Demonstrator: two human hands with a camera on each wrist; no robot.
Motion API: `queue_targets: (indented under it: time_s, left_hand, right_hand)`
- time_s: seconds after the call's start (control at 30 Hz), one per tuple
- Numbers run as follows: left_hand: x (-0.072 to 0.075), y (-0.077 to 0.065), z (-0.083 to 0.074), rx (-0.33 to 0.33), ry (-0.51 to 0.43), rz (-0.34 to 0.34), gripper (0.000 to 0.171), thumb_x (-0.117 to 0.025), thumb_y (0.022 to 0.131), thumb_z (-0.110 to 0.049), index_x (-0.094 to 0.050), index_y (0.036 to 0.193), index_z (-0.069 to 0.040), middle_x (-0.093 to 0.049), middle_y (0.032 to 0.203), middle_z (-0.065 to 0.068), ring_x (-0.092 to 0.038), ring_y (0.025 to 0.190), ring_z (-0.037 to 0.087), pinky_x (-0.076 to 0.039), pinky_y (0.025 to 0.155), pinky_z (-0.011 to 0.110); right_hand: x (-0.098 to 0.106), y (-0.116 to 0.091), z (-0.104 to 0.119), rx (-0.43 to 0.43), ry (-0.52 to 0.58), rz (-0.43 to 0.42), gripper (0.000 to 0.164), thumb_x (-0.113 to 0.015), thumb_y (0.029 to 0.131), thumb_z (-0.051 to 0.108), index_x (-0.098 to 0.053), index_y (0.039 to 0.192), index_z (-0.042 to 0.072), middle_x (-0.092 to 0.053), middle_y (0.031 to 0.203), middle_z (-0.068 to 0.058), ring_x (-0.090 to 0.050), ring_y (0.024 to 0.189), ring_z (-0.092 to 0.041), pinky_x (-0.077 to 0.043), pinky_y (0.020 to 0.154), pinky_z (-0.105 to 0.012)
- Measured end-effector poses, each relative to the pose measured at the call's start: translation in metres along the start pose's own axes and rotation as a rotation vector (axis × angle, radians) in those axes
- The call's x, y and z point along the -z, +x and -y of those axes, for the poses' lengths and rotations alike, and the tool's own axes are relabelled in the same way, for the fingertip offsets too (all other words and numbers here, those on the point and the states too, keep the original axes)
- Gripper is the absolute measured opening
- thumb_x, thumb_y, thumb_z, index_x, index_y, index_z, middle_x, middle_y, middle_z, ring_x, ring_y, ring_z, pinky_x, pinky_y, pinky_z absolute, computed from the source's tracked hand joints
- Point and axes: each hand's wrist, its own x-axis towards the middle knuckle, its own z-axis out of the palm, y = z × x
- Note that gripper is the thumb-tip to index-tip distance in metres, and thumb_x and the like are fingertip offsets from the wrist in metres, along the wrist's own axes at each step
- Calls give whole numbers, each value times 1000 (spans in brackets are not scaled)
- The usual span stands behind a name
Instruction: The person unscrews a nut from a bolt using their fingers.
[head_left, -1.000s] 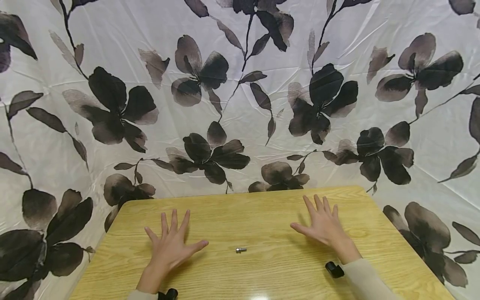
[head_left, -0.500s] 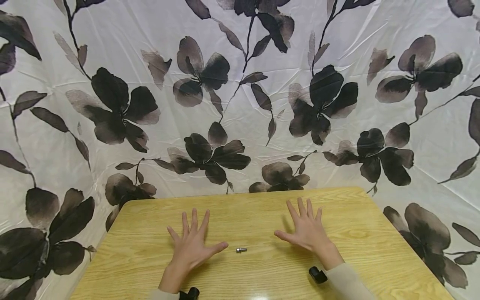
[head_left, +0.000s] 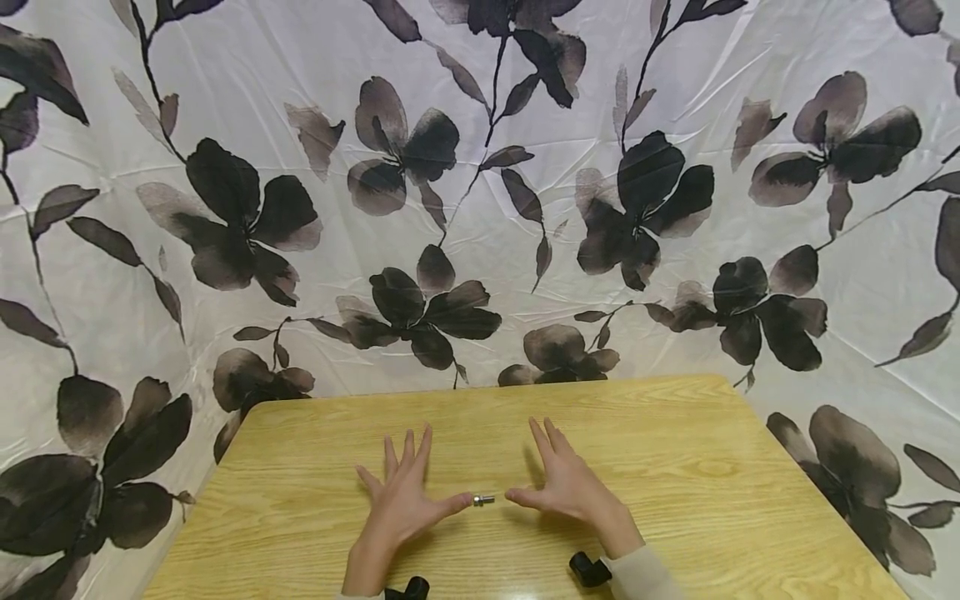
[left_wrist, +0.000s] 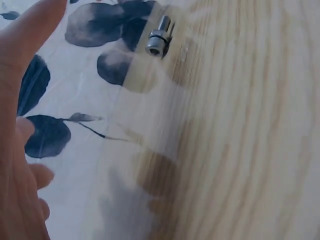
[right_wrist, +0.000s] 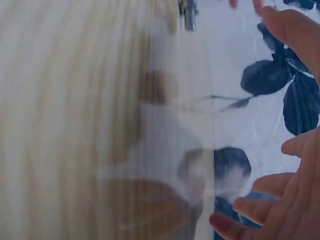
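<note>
Two hands lie flat with fingers spread on a wooden tabletop (head_left: 712, 475). The left hand (head_left: 401, 504) and right hand (head_left: 566, 487), both relaxed and holding nothing, flank a small metal bolt (head_left: 483, 499), thumbs pointing at it from either side, the left thumb tip just beside it. A floral-printed cloth (head_left: 480, 208) hangs beyond the far edge.
</note>
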Motion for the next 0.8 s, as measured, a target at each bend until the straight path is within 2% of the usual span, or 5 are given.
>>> queue_targets:
  time_s: [0.13, 0.27, 0.4, 0.5, 0.8]
  left_hand:
    - [-6, -2, -1, -62, -115, 3, 121, -78, 72, -76, -22, 166, -24, -25, 169, 19, -8, 155, 53, 5, 106, 87]
    - [-13, -3, -3, -109, -297, 0, 113, -85, 73, -65, -33, 163, -20, -40, 163, 15, -25, 153, 48, -3, 115, 80]
    - [-18, -5, -6, -131, -432, -14, 106, -89, 72, -57, -43, 158, -16, -60, 147, 14, -48, 142, 40, -28, 119, 64]
    - [-21, -5, -7, -156, -426, -18, 101, -89, 73, -56, -48, 155, -14, -69, 133, 11, -59, 132, 35, -44, 111, 57]
    - [-29, -4, -5, -195, -302, -11, 66, -87, 79, -42, -69, 135, -12, -77, 108, -3, -67, 106, 20, -54, 94, 46]
  right_hand:
    - [-11, 1, 7, 16, 127, 46, 119, -78, 80, 66, -15, 167, 14, -20, 168, -26, -28, 151, -50, -37, 112, -68]
    - [-21, 3, 14, 56, 193, 87, 116, -78, 83, 63, -14, 167, 15, -26, 166, -24, -33, 150, -45, -37, 114, -64]
    - [-28, 4, 22, 95, 239, 117, 113, -78, 85, 60, -16, 166, 12, -34, 161, -25, -51, 138, -40, -47, 108, -58]
    - [-34, 4, 26, 109, 234, 121, 109, -79, 86, 56, -21, 164, 7, -43, 154, -23, -59, 127, -33, -52, 102, -51]
    - [-49, 4, 30, 145, 215, 88, 82, -84, 88, 25, -43, 151, -6, -65, 125, -13, -63, 108, -16, -55, 92, -33]
